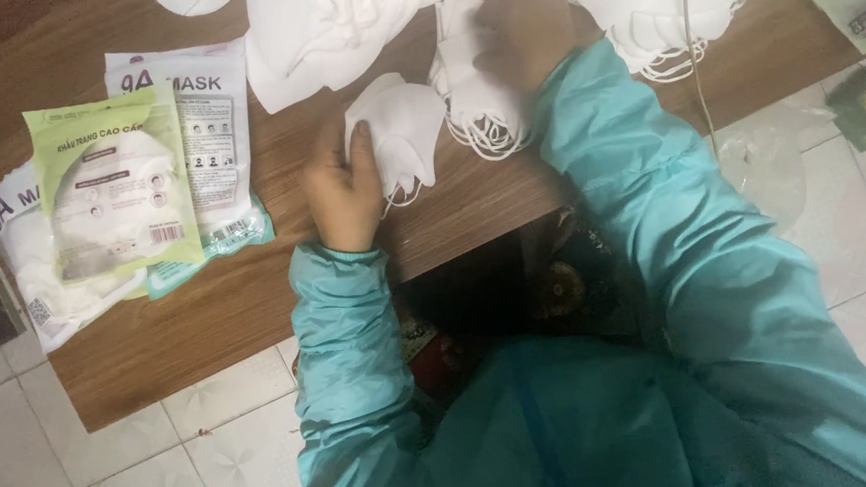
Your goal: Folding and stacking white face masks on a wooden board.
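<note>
Centrally, left hand on wooden surface, fingers grasping folded white mask, right hand just beyond, fingers curled onto mask stack, sealed packs lying at left, loose mask piles along far edge, teal sleeves.
</note>
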